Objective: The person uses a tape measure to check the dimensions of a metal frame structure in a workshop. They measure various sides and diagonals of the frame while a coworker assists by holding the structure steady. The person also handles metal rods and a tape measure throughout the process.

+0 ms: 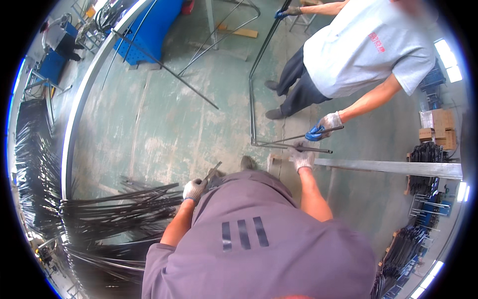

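right hand [302, 159] clamped on bent metal tubing [321, 150]; left hand [193, 190] around a rod [214, 170]; beyond the right, red-lettered grey t-shirt [343, 57].

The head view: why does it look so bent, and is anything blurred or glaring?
Head view, distortion: fisheye lens, black corners, so the pale beam at left bows; head view, glare: bright panels at the right rim wash out white; head view, blur: the co-worker's head is smeared, while the person's right hand and the bent tubes are clear enough to make out.
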